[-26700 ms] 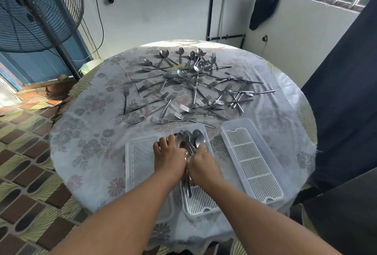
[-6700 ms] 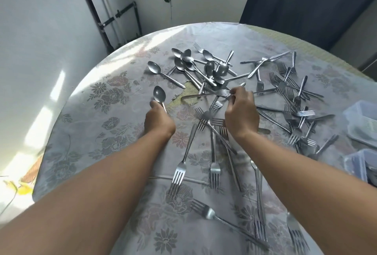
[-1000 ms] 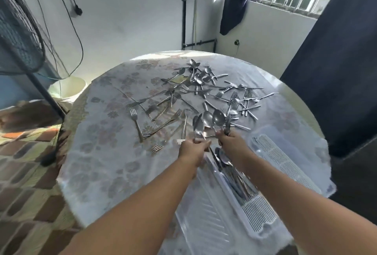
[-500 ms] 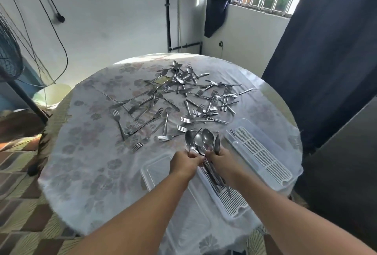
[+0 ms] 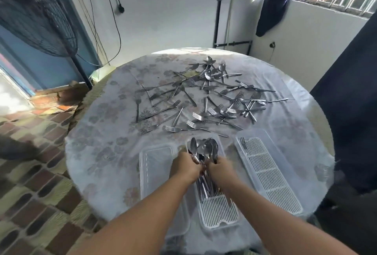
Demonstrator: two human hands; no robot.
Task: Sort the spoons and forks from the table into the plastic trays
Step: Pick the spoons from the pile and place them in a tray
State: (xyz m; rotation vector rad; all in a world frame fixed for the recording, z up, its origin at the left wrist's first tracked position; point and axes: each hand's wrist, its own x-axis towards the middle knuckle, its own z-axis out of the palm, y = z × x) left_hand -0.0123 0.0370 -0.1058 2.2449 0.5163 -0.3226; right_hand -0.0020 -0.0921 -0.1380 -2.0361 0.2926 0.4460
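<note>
Both hands [image 5: 205,166] gripping spoons [image 5: 204,148], over middle tray [image 5: 219,213]

Spoons in hand: a bunch of steel spoons [image 5: 204,149], bowls pointing far, is held over the middle tray [image 5: 219,211].
Trays: three clear plastic trays lie side by side at the near edge; left tray [image 5: 155,159], right tray [image 5: 271,175] with one fork [image 5: 243,142].
Loose cutlery: forks and spoons [image 5: 206,97] are scattered across the far half.

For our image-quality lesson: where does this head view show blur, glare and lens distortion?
Head view: motion blur smears the fan and floor tiles at left; sunlight glares on the table's far edge; wide-angle distortion curves the walls; both hands, on the spoons, stay fairly sharp.
</note>
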